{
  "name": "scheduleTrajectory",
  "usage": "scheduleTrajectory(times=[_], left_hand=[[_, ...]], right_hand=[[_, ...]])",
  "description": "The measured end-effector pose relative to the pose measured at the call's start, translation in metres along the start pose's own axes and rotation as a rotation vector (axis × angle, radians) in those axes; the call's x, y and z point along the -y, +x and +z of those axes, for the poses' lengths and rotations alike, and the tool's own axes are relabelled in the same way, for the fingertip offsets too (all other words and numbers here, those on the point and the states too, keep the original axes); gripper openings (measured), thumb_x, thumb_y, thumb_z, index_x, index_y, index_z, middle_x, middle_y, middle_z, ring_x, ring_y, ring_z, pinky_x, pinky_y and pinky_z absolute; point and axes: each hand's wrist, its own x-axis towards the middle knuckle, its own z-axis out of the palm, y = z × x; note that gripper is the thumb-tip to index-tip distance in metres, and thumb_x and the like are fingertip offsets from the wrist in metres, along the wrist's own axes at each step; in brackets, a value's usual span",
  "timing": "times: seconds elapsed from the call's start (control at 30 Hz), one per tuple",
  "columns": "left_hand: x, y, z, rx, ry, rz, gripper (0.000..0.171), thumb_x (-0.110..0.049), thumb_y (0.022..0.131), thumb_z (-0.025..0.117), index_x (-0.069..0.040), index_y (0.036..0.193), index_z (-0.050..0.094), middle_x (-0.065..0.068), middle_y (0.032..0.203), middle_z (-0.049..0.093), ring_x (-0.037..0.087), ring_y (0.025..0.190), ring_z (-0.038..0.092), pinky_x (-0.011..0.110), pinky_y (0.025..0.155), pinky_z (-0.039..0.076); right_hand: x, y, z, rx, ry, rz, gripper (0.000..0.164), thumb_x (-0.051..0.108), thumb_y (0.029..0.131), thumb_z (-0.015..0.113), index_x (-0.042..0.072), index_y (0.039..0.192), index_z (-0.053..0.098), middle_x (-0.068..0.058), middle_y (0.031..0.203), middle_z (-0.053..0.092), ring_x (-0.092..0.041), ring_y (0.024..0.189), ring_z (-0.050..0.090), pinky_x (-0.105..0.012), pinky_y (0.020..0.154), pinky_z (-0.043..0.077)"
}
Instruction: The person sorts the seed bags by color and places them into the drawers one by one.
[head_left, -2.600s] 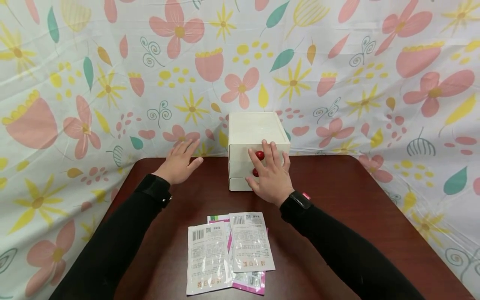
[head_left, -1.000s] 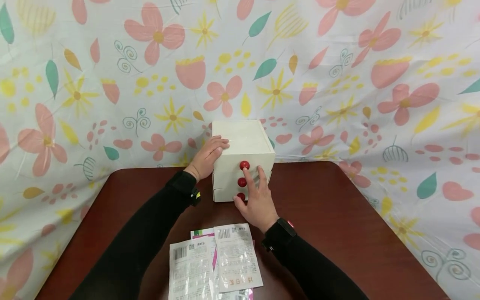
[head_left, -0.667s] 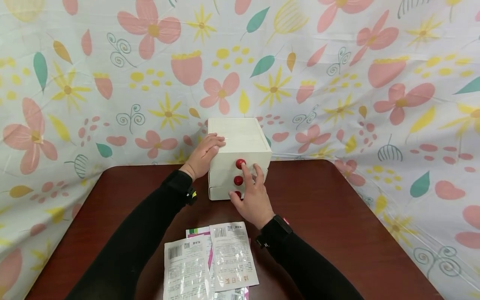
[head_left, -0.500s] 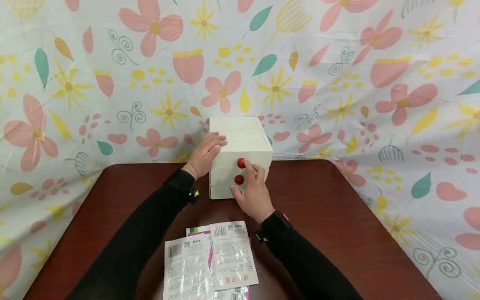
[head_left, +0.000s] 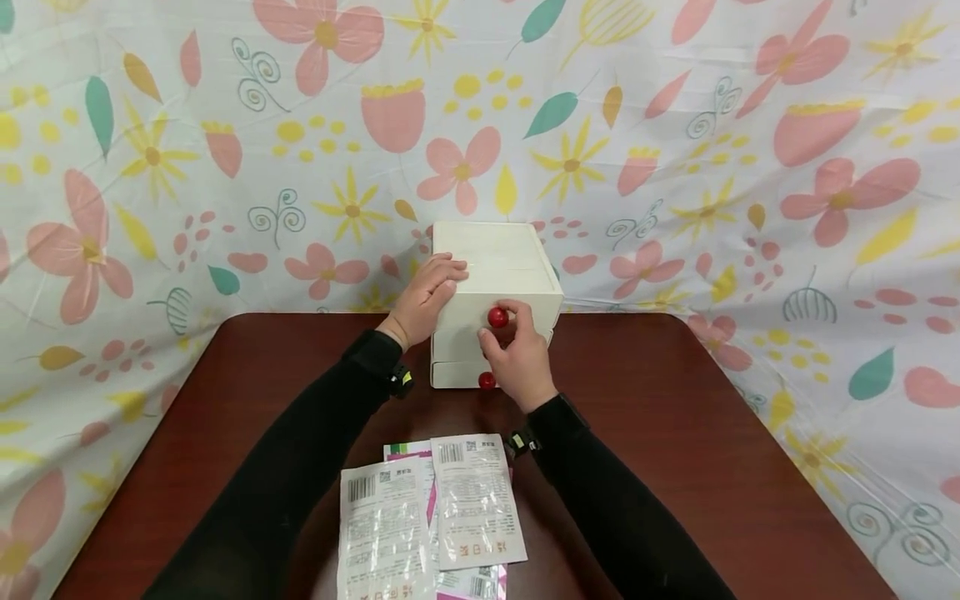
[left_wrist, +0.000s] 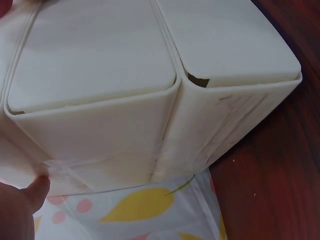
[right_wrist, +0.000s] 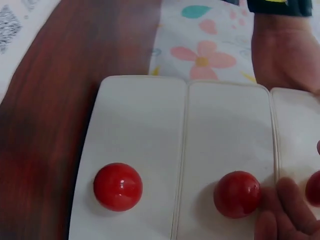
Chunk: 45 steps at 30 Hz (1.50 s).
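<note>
A small white drawer box [head_left: 446,350] stands at the table's back edge, its front bearing three round red knobs. My left hand [head_left: 423,300] rests on its top left edge, fingers lying over the top. In the left wrist view a finger [left_wrist: 37,192] touches the box's side. My right hand [head_left: 522,362] holds the top knob [head_left: 498,317], index finger at its upper right and thumb below. The right wrist view shows the fingers [right_wrist: 290,205] between the top and middle knobs [right_wrist: 237,194]. The bottom knob [right_wrist: 118,186] is untouched. All drawers look closed.
Several flat white and pink packets [head_left: 480,500] lie overlapping on the dark wooden table [head_left: 637,433], between my forearms. A floral cloth [head_left: 675,167] hangs right behind the box.
My left hand has come from beside the box onto its top edge. The right hand, earlier spread before the front, has curled its fingers at the top knob. The view has shifted.
</note>
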Motion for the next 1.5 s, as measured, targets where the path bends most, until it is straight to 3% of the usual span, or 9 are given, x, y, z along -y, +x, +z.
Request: scheduleTrajectory(times=[0.23,0.37,0.53,0.7,0.87,1.0,1.27,1.5], left_hand=[[-0.004,0.005,-0.007,0.056,0.006,-0.087,0.041,-0.020,0.107,0.038,0.001,0.130,0.065,0.012,0.140,0.055,0.021,0.142,0.031,0.034,0.115,0.021],[-0.002,0.007,-0.010,0.056,0.011,-0.107,0.039,-0.018,0.105,0.040,-0.001,0.124,0.069,0.010,0.138,0.058,0.020,0.140,0.034,0.034,0.115,0.023],[0.001,0.010,-0.011,0.058,-0.041,-0.120,0.036,-0.014,0.101,0.041,-0.002,0.115,0.072,0.010,0.140,0.055,0.020,0.144,0.028,0.037,0.115,0.021],[0.002,0.015,-0.014,0.080,-0.046,-0.155,0.039,-0.018,0.101,0.040,-0.005,0.118,0.072,0.006,0.139,0.057,0.016,0.143,0.027,0.037,0.116,0.019],[0.003,0.020,-0.019,0.108,-0.011,-0.160,0.043,-0.021,0.104,0.036,-0.007,0.126,0.070,0.003,0.140,0.056,0.013,0.142,0.026,0.035,0.117,0.015],[0.003,0.020,-0.019,0.108,-0.021,-0.167,0.043,-0.022,0.105,0.036,-0.007,0.128,0.069,0.002,0.141,0.054,0.011,0.142,0.026,0.033,0.115,0.020],[0.009,0.017,-0.016,0.143,0.013,-0.122,0.045,-0.021,0.105,0.034,-0.004,0.129,0.068,0.006,0.143,0.052,0.016,0.144,0.024,0.034,0.117,0.014],[0.011,0.015,-0.015,0.125,-0.018,-0.160,0.045,-0.025,0.106,0.033,-0.006,0.129,0.068,0.004,0.143,0.052,0.013,0.144,0.023,0.033,0.115,0.019]], right_hand=[[0.002,0.010,-0.001,-0.059,-0.035,0.047,0.035,0.035,0.095,0.070,0.017,0.116,0.050,-0.006,0.089,0.071,-0.018,0.074,0.066,-0.037,0.063,0.055],[0.002,0.012,0.004,-0.120,-0.095,0.011,0.029,0.033,0.095,0.070,0.014,0.109,0.054,-0.007,0.082,0.071,-0.019,0.066,0.065,-0.035,0.057,0.054],[0.001,0.013,0.009,-0.184,-0.134,-0.036,0.021,0.027,0.093,0.069,0.013,0.102,0.056,-0.005,0.074,0.068,-0.019,0.056,0.061,-0.033,0.050,0.051],[0.002,0.016,0.011,-0.228,-0.171,-0.066,0.018,0.023,0.090,0.067,0.013,0.099,0.056,-0.003,0.069,0.065,-0.021,0.050,0.057,-0.034,0.048,0.049],[0.005,0.020,0.011,-0.237,-0.186,-0.065,0.018,0.023,0.089,0.067,0.013,0.099,0.055,-0.004,0.069,0.065,-0.022,0.052,0.058,-0.034,0.050,0.050],[0.005,0.020,0.011,-0.246,-0.163,-0.065,0.018,0.022,0.087,0.067,0.012,0.098,0.056,-0.003,0.065,0.063,-0.022,0.052,0.057,-0.035,0.049,0.048],[0.004,0.013,0.011,-0.230,-0.120,-0.030,0.016,0.021,0.087,0.067,0.013,0.097,0.056,-0.002,0.065,0.066,-0.018,0.053,0.059,-0.034,0.051,0.050],[0.007,0.007,0.010,-0.225,-0.115,-0.014,0.017,0.021,0.086,0.067,0.013,0.095,0.056,-0.003,0.064,0.064,-0.020,0.056,0.060,-0.034,0.052,0.051]])
